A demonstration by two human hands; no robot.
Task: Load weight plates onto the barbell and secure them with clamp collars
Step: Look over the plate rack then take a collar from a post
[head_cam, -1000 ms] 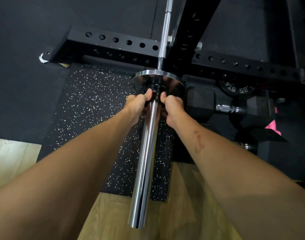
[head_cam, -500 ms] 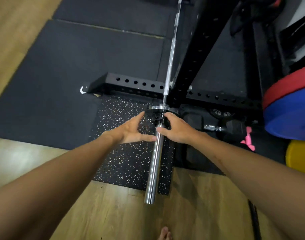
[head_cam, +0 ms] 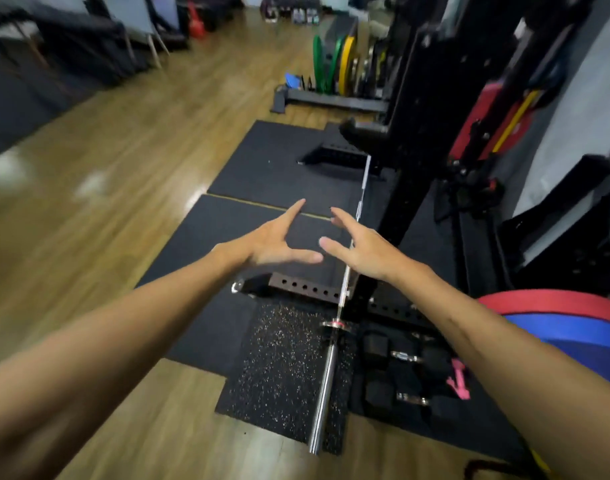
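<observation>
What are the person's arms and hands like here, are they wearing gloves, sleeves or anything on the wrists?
Nothing is worn that the picture shows. The left hand and the right hand are bare, with no gloves, and no rings show on the fingers. Both forearms are bare up to the frame's edge: no sleeves, watch, straps or wristbands in view.

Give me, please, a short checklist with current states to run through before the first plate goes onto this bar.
1. Both hands free: ok. The left hand and right hand are open and hold nothing.
2. Barbell sleeve bare: ok, no plate or collar on it.
3. Bar seated in the rack: cannot tell, the hook is hidden.
4. Plates at hand: ok, a red plate lies on a blue plate at the right.
5. Clamp collars located: cannot tell, none visible.
</observation>
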